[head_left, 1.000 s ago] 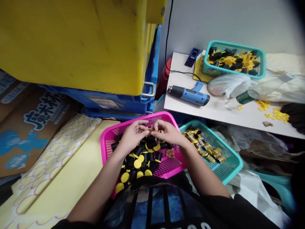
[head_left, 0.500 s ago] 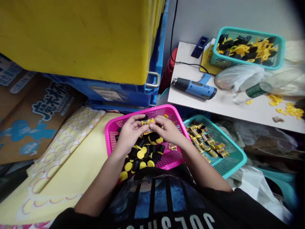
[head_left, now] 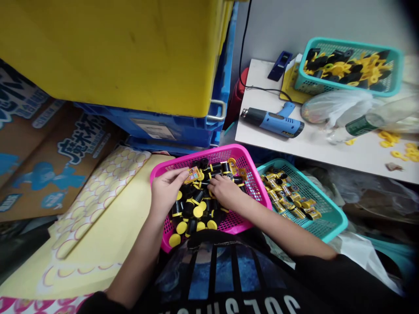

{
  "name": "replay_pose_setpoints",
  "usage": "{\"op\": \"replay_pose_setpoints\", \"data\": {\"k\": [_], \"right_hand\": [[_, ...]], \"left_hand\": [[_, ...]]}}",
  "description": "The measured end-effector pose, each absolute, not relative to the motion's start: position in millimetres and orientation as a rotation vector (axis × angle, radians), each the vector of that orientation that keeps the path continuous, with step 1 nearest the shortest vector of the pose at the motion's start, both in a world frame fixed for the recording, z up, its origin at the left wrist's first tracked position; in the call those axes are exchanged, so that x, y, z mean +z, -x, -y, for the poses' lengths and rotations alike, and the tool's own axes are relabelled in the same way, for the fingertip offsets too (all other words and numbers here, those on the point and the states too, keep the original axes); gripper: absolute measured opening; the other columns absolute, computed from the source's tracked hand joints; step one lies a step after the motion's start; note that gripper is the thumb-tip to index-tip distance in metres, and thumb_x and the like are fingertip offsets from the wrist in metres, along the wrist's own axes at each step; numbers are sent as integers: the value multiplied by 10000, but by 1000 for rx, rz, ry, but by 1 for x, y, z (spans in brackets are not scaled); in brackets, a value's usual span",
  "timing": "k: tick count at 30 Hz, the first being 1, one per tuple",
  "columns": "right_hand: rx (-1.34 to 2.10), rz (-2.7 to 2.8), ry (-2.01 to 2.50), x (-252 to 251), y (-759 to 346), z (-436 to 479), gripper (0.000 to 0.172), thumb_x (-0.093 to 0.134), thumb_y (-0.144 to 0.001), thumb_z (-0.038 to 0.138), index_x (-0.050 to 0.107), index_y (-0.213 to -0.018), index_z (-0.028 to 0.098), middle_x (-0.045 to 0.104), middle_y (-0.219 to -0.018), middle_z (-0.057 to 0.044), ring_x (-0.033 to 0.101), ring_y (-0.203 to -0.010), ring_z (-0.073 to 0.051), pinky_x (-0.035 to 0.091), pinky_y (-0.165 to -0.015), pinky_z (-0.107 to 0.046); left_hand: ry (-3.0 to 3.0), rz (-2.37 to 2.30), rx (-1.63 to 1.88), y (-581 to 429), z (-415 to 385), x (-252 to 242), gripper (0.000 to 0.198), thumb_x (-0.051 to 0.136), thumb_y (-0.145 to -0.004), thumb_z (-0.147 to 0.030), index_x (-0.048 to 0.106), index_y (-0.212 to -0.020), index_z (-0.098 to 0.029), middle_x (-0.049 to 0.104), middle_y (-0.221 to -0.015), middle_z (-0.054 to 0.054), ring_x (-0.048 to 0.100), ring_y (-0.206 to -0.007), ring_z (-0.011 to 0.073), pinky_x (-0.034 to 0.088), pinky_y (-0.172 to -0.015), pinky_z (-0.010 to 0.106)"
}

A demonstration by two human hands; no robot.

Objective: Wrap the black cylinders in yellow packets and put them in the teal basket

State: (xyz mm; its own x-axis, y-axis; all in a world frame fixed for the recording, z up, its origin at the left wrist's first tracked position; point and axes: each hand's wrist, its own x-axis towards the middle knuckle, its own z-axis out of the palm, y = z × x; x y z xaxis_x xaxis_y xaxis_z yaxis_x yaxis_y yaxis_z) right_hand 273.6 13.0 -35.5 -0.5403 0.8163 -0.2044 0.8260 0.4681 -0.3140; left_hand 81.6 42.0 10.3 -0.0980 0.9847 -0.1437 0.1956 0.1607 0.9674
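A pink basket in front of me holds many small black cylinders with yellow caps. At its left side my left hand is closed, pinching a small yellow printed label sleeve between thumb and fingers. My right hand reaches down among the black cylinders in the middle of the basket. Its fingers are curled together there, and their tips touch the pieces; what they grip is hidden. A few more printed sleeves lie at the basket's right side.
To the right, a teal basket holds several cylinders with yellow labels. A blue heat gun lies on the white table beside a teal basket of black and yellow parts. Blue crates and cardboard stand left.
My hands have moved apart. The yellow sleeve, earlier between both hands, is now in my left hand alone, and my right hand has gone down into the cylinders. The view has shifted slightly.
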Motion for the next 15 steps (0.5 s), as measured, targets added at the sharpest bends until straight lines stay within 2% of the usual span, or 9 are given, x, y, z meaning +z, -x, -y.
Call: {"op": "replay_pose_setpoints", "data": {"k": [2,4,5,7,9,11,13,15], "right_hand": [[-892,-2756,-1622,-31,-282,-13,275,604,-841,189,618,-1105,112,625,-1070,-158,535,-1024,-272,425,-891,-410],[-1417,-2763,-1816,-23,-289,-11,336,612,-856,290,569,-1168,174,611,-1120,-117,544,-1041,-242,434,-902,-398],[-1779,-2680,-1886,-20,-291,-9,333,582,-877,336,545,-1182,207,617,-1081,-88,564,-991,-219,456,-850,-377],[-2596,-2299,-1870,-14,-289,-4,313,524,-892,411,518,-1155,240,604,-860,-21,572,-747,-165,452,-626,-289],[-3236,-1799,-1708,-9,-282,0,319,520,-859,463,524,-1069,224,496,-662,36,455,-522,-112,303,-454,-217],[-3525,-1494,-1635,-5,-272,1,317,554,-813,472,549,-974,198,435,-617,51,367,-453,-79,193,-420,-204],[-3619,-1367,-1668,-1,-264,0,310,592,-778,433,575,-977,195,468,-680,33,375,-464,-71,181,-417,-209],[-3698,-1282,-1665,3,-260,-3,362,625,-737,376,574,-1063,227,511,-788,16,412,-488,-74,200,-414,-213]], "left_hand": [[-1199,-1482,1028,-78,-39,9,196,740,-720,-304,774,-873,-186,777,-898,44,709,-883,214,554,-856,331],[-1180,-1481,1004,-76,-36,6,206,733,-730,-323,773,-880,-188,777,-908,46,709,-892,219,551,-863,338],[-1174,-1478,994,-75,-35,4,209,732,-732,-331,774,-879,-189,777,-907,48,709,-892,219,551,-862,338],[-1174,-1465,974,-76,-34,1,208,728,-737,-340,774,-877,-193,777,-906,48,709,-891,218,551,-859,334],[-1183,-1442,964,-77,-33,0,205,729,-737,-343,775,-877,-200,777,-909,47,710,-891,217,553,-852,328],[-1193,-1420,959,-79,-33,0,202,735,-733,-348,776,-869,-204,777,-908,46,710,-888,217,556,-846,326],[-1196,-1409,959,-80,-33,2,208,744,-726,-360,777,-862,-205,777,-901,47,711,-879,218,559,-840,329],[-1185,-1404,976,-80,-33,3,222,749,-722,-377,776,-859,-205,777,-893,48,711,-870,218,562,-834,329]]}}
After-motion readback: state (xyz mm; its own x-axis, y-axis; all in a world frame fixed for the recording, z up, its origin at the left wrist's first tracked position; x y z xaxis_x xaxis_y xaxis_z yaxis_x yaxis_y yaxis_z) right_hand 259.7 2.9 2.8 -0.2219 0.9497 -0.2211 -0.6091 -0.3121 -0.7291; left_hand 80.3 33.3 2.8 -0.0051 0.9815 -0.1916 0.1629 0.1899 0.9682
